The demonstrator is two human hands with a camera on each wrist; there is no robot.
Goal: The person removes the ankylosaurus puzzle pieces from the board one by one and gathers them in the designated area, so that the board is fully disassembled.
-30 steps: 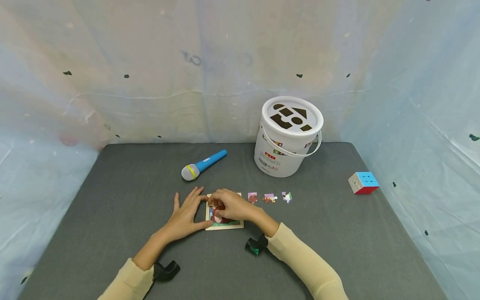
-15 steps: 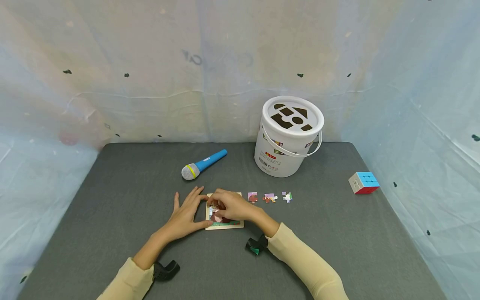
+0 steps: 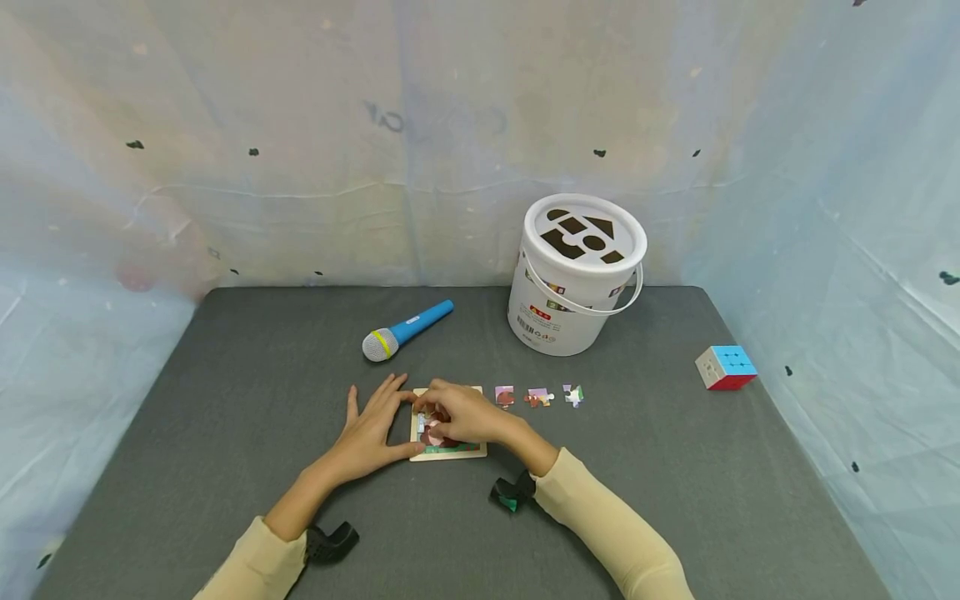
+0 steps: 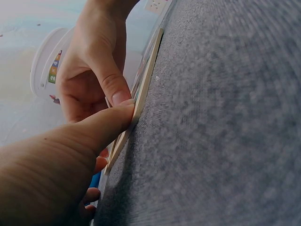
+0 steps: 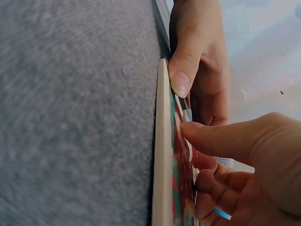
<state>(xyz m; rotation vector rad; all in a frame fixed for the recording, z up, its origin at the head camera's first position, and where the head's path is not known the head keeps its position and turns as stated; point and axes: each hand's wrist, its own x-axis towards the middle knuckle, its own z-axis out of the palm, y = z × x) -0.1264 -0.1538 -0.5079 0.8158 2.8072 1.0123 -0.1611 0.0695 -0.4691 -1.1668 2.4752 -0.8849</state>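
Observation:
A small jigsaw puzzle board (image 3: pixel 448 455) with a pale wooden frame lies flat on the table, showing a brown and pink picture with green along its near edge. My left hand (image 3: pixel 369 433) spans its left side, fingers spread, the thumb resting on the near left corner. Over the board, my right hand (image 3: pixel 465 412) has its fingers bent and pinches a puzzle piece (image 5: pixel 186 114) low against the picture; the fingers hide most of the piece. Right of the board lie three loose pieces: a pink-brown one (image 3: pixel 505 396), a purple-brown one (image 3: pixel 539 397) and a white-green one (image 3: pixel 573 395).
A blue toy microphone (image 3: pixel 408 330) lies behind the board. A white lidded bucket (image 3: pixel 558 308) with shape cutouts and a handle stands at the back right. Near the right table edge sits a puzzle cube (image 3: pixel 726 368). Pale sheeting (image 3: pixel 450 150) surrounds the grey table (image 3: pixel 420 533).
Both hands stay nearly in place. A whitish-blue patch at the picture's left side, beneath the right fingers, shows more plainly than a second ago. The loose pieces have not moved.

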